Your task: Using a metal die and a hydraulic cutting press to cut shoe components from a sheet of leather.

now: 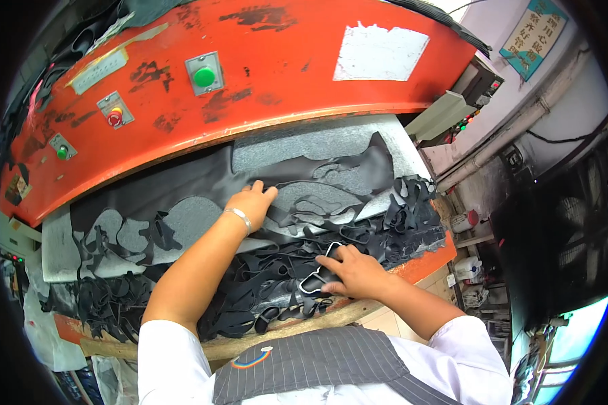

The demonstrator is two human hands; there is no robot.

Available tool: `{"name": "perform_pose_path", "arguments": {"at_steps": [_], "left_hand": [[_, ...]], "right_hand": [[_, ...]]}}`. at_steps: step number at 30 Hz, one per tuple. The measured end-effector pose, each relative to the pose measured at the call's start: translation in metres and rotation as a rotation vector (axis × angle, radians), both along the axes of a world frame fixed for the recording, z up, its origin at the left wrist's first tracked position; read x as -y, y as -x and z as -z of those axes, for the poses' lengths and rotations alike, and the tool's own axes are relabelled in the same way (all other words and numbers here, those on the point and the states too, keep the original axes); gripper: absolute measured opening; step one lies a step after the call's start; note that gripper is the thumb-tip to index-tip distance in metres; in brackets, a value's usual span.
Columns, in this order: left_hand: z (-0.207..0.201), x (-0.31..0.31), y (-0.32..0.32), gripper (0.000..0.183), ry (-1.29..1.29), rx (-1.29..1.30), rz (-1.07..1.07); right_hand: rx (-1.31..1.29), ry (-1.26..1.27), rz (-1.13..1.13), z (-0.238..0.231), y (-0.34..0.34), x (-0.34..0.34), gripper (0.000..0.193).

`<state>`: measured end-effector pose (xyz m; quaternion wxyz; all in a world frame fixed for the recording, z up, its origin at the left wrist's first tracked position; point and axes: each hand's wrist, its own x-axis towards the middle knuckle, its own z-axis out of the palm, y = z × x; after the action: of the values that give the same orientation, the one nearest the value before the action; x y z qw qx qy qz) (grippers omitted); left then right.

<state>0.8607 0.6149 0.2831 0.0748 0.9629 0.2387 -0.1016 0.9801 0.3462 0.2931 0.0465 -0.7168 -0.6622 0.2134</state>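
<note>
A dark grey, leather-like sheet [175, 177] lies across a pale grey cutting board [304, 140], with several curved holes cut out of it. My left hand [250, 204] rests on the sheet near its middle, fingers stretched out and holding nothing. Closer to me, my right hand [358, 271] grips a cutting die [309, 283], a bent metal outline with a bright edge. The die is over a heap of dark offcuts [250, 280] along the board's near side. My right fingers partly cover it.
An orange machine beam [277, 67] spans the far side above the board. It carries a large green button [204, 76], a red knob [115, 117] and a smaller green button [63, 152]. A wooden rail [344, 316] runs along the near edge. Shelves with containers [467, 268] stand at right.
</note>
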Motion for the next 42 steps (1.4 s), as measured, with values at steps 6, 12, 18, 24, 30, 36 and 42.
{"name": "perform_pose_path", "arguments": {"at_steps": [6, 12, 18, 24, 30, 36, 42], "left_hand": [[0.013, -0.002, 0.008, 0.023, 0.002, 0.348, -0.099], [0.024, 0.032, 0.023, 0.035, 0.434, 0.556, 0.220], [-0.008, 0.089, 0.040, 0.059, 0.720, 0.385, 0.323], [0.029, 0.053, 0.065, 0.025, -0.124, 0.606, -0.112], [0.067, 0.030, 0.098, 0.019, 0.024, 0.836, -0.227], [0.069, 0.012, 0.099, 0.021, 0.087, 0.872, -0.320], [0.070, -0.033, 0.082, 0.025, 0.067, 0.763, -0.370]], "right_hand": [[0.025, -0.125, -0.393, 0.010, -0.035, 0.021, 0.049], [-0.171, -0.147, -0.549, 0.012, -0.053, 0.026, 0.020], [-0.661, -0.233, -0.542, -0.080, -0.103, 0.004, 0.020], [-0.573, -0.648, -0.286, -0.116, -0.072, -0.072, 0.024], [-0.187, -0.861, -0.221, 0.000, -0.007, -0.180, 0.023], [0.051, -0.741, -0.288, 0.036, -0.015, -0.191, 0.041], [-0.140, -0.477, 0.031, 0.066, -0.035, -0.190, 0.065]]}}
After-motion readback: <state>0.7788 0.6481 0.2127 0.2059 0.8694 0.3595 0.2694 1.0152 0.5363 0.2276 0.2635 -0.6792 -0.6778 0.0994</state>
